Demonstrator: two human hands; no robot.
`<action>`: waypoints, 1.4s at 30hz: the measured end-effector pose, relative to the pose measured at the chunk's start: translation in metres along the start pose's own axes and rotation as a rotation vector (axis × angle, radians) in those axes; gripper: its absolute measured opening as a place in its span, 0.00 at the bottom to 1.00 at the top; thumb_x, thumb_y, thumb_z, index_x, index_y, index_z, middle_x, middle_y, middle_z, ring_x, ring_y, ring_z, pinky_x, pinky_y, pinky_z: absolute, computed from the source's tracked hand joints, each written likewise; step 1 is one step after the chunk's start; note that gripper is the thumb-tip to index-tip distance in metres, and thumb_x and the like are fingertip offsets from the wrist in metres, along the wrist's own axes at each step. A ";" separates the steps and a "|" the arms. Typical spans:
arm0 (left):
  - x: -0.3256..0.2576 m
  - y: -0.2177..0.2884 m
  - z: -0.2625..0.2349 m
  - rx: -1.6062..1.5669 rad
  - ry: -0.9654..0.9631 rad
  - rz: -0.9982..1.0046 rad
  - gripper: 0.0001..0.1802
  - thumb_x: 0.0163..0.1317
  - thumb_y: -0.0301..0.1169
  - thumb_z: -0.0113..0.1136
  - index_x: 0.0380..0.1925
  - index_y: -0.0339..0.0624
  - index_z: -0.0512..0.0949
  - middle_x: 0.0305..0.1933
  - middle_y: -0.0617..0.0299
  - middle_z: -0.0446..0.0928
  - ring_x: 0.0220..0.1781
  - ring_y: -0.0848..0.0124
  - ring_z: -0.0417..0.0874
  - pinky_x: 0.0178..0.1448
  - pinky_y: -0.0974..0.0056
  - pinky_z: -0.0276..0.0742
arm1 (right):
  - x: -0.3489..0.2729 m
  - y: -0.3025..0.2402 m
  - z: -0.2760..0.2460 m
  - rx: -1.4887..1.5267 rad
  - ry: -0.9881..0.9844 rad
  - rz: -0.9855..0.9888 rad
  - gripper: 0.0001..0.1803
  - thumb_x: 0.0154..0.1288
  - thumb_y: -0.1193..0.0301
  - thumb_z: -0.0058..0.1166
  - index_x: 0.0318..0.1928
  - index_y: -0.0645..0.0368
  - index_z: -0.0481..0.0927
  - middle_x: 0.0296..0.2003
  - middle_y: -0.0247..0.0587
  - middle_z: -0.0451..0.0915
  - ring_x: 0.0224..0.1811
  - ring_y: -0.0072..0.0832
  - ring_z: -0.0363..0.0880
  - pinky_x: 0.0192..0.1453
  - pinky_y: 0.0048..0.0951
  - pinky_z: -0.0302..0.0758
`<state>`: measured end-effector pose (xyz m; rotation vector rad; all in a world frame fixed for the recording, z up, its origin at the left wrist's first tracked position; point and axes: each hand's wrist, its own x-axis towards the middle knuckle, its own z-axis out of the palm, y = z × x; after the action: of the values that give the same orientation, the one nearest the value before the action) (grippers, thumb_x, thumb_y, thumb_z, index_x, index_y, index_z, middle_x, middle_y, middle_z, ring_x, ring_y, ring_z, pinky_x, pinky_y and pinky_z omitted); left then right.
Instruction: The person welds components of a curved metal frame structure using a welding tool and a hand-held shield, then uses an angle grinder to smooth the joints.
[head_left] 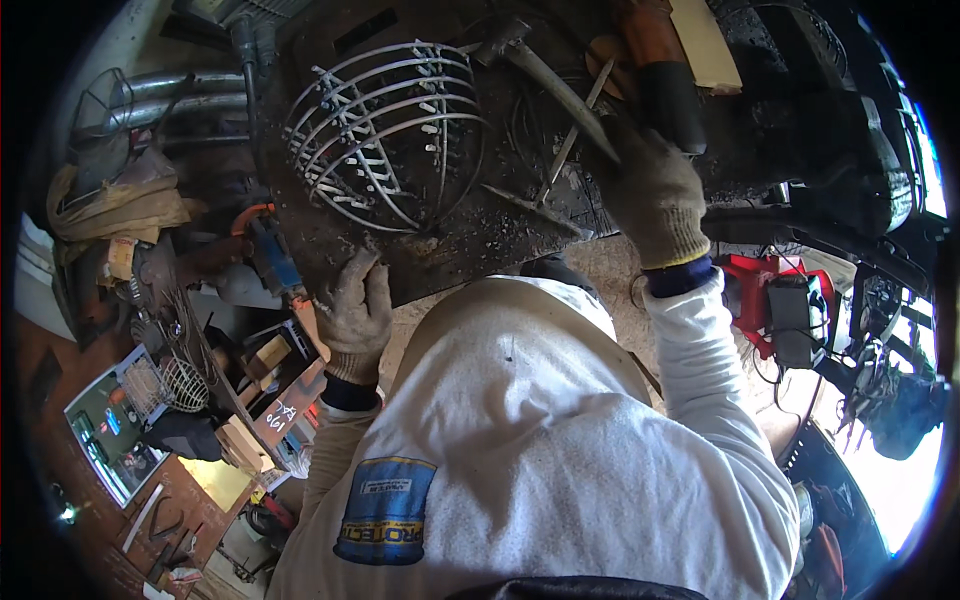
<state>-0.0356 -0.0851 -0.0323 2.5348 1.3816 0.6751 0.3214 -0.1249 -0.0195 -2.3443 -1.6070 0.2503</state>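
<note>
A curved metal cage [385, 135] of bent rods, with short stubs along its cross-bars, lies on the dark work table [400, 262]. My left hand [352, 310], in a soiled knit glove, rests at the table's near edge below the cage, fingers apart and nothing in them. On the right, my gloved right hand [652, 190] is closed round the handle end of a hammer [560, 90], whose head lies toward the far side, just right of the cage. My right fingers are partly hidden by shadow. Beside the hammer handle is a thin metal rod [578, 130].
An orange and black power tool [668, 90] lies beyond my right hand, next to a pale wooden board [706, 45]. A pointed metal bar [535, 210] lies near the front edge. A blue clamp [275, 255] stands at left, a red machine [745, 300] at right.
</note>
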 end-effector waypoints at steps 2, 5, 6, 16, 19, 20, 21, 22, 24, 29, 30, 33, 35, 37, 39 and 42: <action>0.002 0.008 0.004 -0.001 0.003 0.042 0.12 0.62 0.24 0.68 0.46 0.42 0.83 0.46 0.51 0.85 0.42 0.54 0.86 0.47 0.54 0.83 | 0.007 -0.007 -0.002 0.018 -0.102 0.022 0.23 0.66 0.60 0.60 0.59 0.51 0.78 0.37 0.51 0.85 0.40 0.50 0.87 0.43 0.50 0.83; 0.008 0.027 0.001 -0.071 -0.002 0.062 0.13 0.61 0.24 0.68 0.47 0.42 0.84 0.44 0.53 0.86 0.40 0.55 0.86 0.45 0.56 0.83 | 0.009 -0.007 -0.005 0.094 -0.152 -0.017 0.24 0.70 0.61 0.56 0.62 0.55 0.74 0.36 0.54 0.86 0.40 0.49 0.88 0.44 0.50 0.83; 0.007 0.036 0.002 -0.037 0.043 0.084 0.13 0.61 0.24 0.68 0.46 0.42 0.84 0.42 0.55 0.86 0.41 0.56 0.87 0.45 0.57 0.83 | 0.010 -0.007 -0.006 0.138 -0.145 -0.011 0.24 0.70 0.61 0.55 0.63 0.55 0.74 0.35 0.54 0.86 0.39 0.49 0.88 0.45 0.50 0.83; 0.111 0.147 0.045 0.335 -0.408 0.205 0.20 0.68 0.46 0.59 0.51 0.43 0.80 0.36 0.50 0.85 0.35 0.53 0.88 0.36 0.53 0.85 | 0.058 0.012 -0.016 0.150 0.092 -0.032 0.25 0.72 0.58 0.50 0.67 0.47 0.73 0.37 0.56 0.86 0.41 0.56 0.86 0.45 0.53 0.81; 0.129 0.145 0.083 0.289 -0.498 0.000 0.21 0.69 0.48 0.57 0.50 0.45 0.78 0.34 0.51 0.84 0.33 0.53 0.88 0.32 0.52 0.84 | 0.081 0.004 -0.023 0.086 0.082 -0.008 0.24 0.72 0.59 0.49 0.66 0.46 0.74 0.40 0.58 0.86 0.45 0.57 0.85 0.47 0.54 0.80; 0.134 0.145 0.086 0.187 -0.471 -0.004 0.19 0.67 0.46 0.59 0.49 0.44 0.79 0.34 0.51 0.85 0.34 0.53 0.89 0.32 0.50 0.84 | 0.090 0.000 -0.023 0.059 0.038 0.030 0.24 0.72 0.58 0.49 0.66 0.45 0.74 0.42 0.59 0.85 0.47 0.58 0.84 0.49 0.56 0.79; 0.136 0.145 0.091 0.203 -0.470 -0.009 0.19 0.67 0.46 0.59 0.49 0.44 0.79 0.34 0.51 0.85 0.34 0.53 0.89 0.32 0.50 0.84 | 0.098 0.000 -0.019 0.074 0.039 0.024 0.24 0.72 0.58 0.49 0.66 0.45 0.74 0.42 0.59 0.85 0.47 0.58 0.84 0.49 0.56 0.79; 0.136 0.145 0.099 0.275 -0.487 0.009 0.16 0.66 0.43 0.60 0.44 0.44 0.81 0.35 0.52 0.86 0.35 0.56 0.89 0.30 0.51 0.84 | 0.106 0.003 -0.014 0.053 0.029 0.011 0.24 0.71 0.60 0.49 0.66 0.47 0.74 0.42 0.59 0.85 0.48 0.58 0.84 0.50 0.56 0.79; 0.144 0.155 0.100 0.282 -0.511 -0.031 0.14 0.64 0.38 0.60 0.42 0.41 0.83 0.35 0.52 0.86 0.36 0.56 0.90 0.30 0.52 0.84 | 0.117 0.009 -0.003 0.007 0.033 0.019 0.23 0.69 0.62 0.49 0.63 0.52 0.75 0.42 0.60 0.85 0.48 0.58 0.84 0.52 0.56 0.79; 0.145 0.155 0.099 0.275 -0.474 -0.129 0.19 0.63 0.39 0.62 0.48 0.37 0.80 0.36 0.50 0.84 0.37 0.56 0.89 0.34 0.53 0.85 | 0.108 0.005 -0.010 -0.092 -0.038 -0.060 0.20 0.72 0.60 0.48 0.59 0.52 0.78 0.40 0.58 0.85 0.47 0.58 0.83 0.52 0.56 0.79; 0.141 0.151 0.100 0.237 -0.434 -0.110 0.20 0.61 0.40 0.64 0.48 0.37 0.79 0.38 0.48 0.83 0.37 0.55 0.88 0.36 0.52 0.85 | 0.099 -0.005 -0.021 -0.091 -0.025 -0.088 0.19 0.72 0.59 0.49 0.57 0.54 0.79 0.43 0.57 0.84 0.47 0.57 0.84 0.50 0.55 0.80; 0.126 0.157 0.082 0.073 -0.336 -0.188 0.21 0.60 0.40 0.65 0.47 0.38 0.76 0.39 0.43 0.82 0.38 0.51 0.86 0.41 0.51 0.84 | 0.072 -0.006 -0.027 0.003 0.064 -0.183 0.21 0.71 0.57 0.56 0.56 0.56 0.81 0.43 0.54 0.84 0.41 0.54 0.85 0.45 0.49 0.83; 0.116 0.157 0.051 -0.141 -0.317 -0.269 0.18 0.60 0.37 0.64 0.46 0.39 0.75 0.38 0.41 0.81 0.37 0.47 0.85 0.43 0.48 0.83 | 0.051 -0.002 -0.028 0.462 -0.039 -0.157 0.22 0.71 0.58 0.60 0.57 0.60 0.80 0.37 0.51 0.85 0.33 0.44 0.86 0.41 0.41 0.83; 0.117 0.145 0.008 -0.476 -0.462 -0.333 0.16 0.61 0.30 0.62 0.48 0.39 0.74 0.38 0.43 0.80 0.37 0.45 0.84 0.41 0.46 0.79 | 0.036 0.000 -0.028 0.647 -0.271 -0.038 0.22 0.73 0.59 0.59 0.59 0.59 0.80 0.36 0.44 0.85 0.31 0.33 0.83 0.36 0.32 0.80; 0.094 0.130 -0.024 -0.470 -0.479 -0.261 0.26 0.61 0.29 0.63 0.60 0.37 0.72 0.38 0.48 0.82 0.34 0.55 0.86 0.37 0.57 0.78 | 0.028 -0.005 -0.028 0.838 -0.511 0.086 0.21 0.75 0.60 0.59 0.61 0.59 0.79 0.35 0.38 0.84 0.29 0.22 0.80 0.32 0.23 0.76; 0.073 0.122 -0.057 -0.389 -0.623 -0.228 0.23 0.59 0.27 0.65 0.56 0.37 0.75 0.38 0.50 0.82 0.35 0.58 0.86 0.36 0.57 0.79 | 0.030 -0.012 -0.018 1.454 -0.830 0.261 0.20 0.76 0.59 0.57 0.52 0.65 0.81 0.30 0.36 0.84 0.28 0.19 0.82 0.31 0.22 0.78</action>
<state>0.0634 -0.0954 0.0839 1.9896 1.1455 0.0749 0.3272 -0.0952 0.0017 -1.2088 -0.6872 1.8465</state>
